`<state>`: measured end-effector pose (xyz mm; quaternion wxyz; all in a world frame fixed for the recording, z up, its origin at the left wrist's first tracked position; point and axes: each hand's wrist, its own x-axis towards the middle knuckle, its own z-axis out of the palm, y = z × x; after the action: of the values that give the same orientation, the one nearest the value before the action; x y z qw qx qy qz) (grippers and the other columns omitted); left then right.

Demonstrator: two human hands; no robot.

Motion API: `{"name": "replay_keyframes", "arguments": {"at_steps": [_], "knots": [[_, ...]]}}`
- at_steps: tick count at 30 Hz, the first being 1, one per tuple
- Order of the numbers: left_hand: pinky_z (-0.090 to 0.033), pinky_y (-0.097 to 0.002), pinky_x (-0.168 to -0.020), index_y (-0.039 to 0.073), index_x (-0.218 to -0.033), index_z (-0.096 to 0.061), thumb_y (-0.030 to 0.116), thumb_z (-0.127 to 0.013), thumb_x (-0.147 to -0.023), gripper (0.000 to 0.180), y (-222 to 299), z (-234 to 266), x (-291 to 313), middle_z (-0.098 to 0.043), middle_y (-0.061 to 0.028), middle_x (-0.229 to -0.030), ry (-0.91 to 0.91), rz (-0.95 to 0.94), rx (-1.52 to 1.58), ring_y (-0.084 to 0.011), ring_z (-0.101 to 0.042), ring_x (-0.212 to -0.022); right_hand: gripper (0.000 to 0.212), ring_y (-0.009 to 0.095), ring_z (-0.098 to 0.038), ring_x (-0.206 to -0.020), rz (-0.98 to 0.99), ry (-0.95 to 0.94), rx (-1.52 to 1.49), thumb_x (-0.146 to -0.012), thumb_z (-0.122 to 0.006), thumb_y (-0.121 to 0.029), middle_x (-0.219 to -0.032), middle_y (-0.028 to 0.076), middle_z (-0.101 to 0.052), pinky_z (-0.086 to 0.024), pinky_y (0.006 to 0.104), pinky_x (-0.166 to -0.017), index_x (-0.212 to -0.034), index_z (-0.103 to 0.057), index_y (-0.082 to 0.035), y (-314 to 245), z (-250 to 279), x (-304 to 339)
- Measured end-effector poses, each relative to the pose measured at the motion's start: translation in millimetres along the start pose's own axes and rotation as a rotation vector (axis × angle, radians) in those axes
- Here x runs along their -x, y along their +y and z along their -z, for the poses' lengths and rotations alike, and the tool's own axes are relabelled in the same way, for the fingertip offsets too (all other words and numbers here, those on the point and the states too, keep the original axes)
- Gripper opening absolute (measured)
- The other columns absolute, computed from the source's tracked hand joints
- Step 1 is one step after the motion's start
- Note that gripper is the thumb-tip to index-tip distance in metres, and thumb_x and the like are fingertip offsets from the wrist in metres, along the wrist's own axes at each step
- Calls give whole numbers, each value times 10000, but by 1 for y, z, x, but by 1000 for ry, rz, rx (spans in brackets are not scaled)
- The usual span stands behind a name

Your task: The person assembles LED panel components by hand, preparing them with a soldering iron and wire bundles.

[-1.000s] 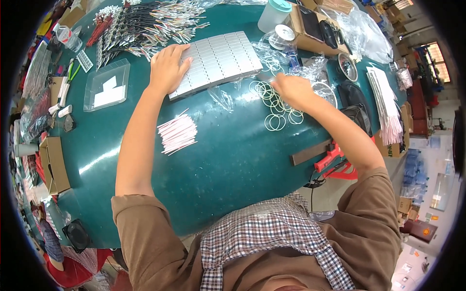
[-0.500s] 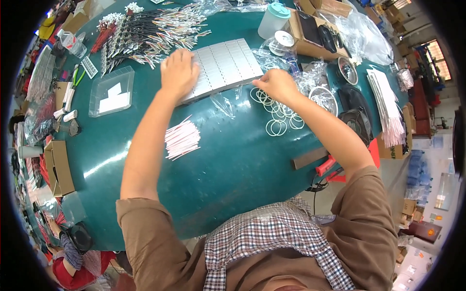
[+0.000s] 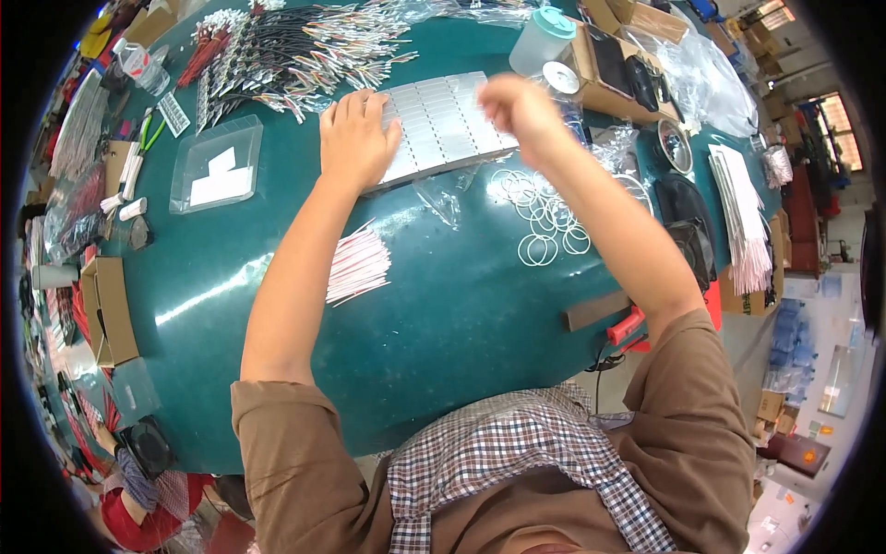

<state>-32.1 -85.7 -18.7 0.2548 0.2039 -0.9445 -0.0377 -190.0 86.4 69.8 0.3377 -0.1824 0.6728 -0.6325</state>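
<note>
A silver panel [image 3: 443, 120], marked into a grid of small rectangles by dashed lines, lies on the green table ahead of me. My left hand [image 3: 358, 143] rests across its left end with the fingers stretched out. Over the panel's right end is my right hand [image 3: 521, 111], its fingers bent and smeared by motion; whether it holds anything is hidden. Nearer me and to the right lie several loose pale rings [image 3: 544, 217], like rubber bands. A bundle of thin pinkish-white strips [image 3: 358, 265] lies beside my left forearm.
Piled cable bundles [image 3: 305, 60] cover the far left. A clear plastic tray [image 3: 217, 171] with white pieces sits left. A lidded cup [image 3: 543, 42] and a cardboard box [image 3: 614, 78] stand far right, near a metal bowl [image 3: 674, 148]. Another person [image 3: 148, 503] is at lower left.
My right hand has moved from the panel's near right corner up and away along its right end. My left hand stays on the left end. The whole view has shifted slightly.
</note>
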Motion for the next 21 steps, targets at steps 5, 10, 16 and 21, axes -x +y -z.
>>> {"name": "replay_keyframes", "arguments": {"at_steps": [5, 10, 16, 21], "knots": [[-294, -464, -1100, 109, -1223, -591, 341, -585, -912, 388, 3, 1, -3, -569, -93, -1286, 11, 8, 23, -257, -497, -1247, 277, 207, -634, -1043, 222, -165, -27, -951, -634, -275, -1104, 74, -669, -489, 342, -896, -1106, -647, -47, -35, 20, -67], [-280, -465, -1113, 111, -1233, -589, 329, -582, -920, 381, 4, 4, -4, -562, -111, -1297, -27, 29, 76, -271, -488, -1265, 390, 229, -613, -1136, 296, -56, 186, -950, -638, -307, -1218, 91, -637, -471, 364, -949, -1256, -616, -65, -27, 12, -86], [-380, -499, -1053, 176, -1219, -616, 390, -819, -699, 598, -26, 15, -12, -535, -100, -1325, 33, 197, 456, -325, -461, -1304, 794, 357, -397, -1373, 584, -382, 1235, -820, -650, -635, -1499, 159, -418, -293, 490, -1144, -1427, -483, -151, 52, -16, -29], [-407, -459, -1015, 219, -1107, -662, 299, -853, -638, 513, -19, 70, 4, -525, -66, -1312, -463, -78, 337, -309, -484, -1243, 941, 348, -124, -1510, 616, -403, 1370, -808, -591, -732, -1625, 113, -198, -80, 561, -1203, -1545, -282, -235, 58, -7, -23]]}}
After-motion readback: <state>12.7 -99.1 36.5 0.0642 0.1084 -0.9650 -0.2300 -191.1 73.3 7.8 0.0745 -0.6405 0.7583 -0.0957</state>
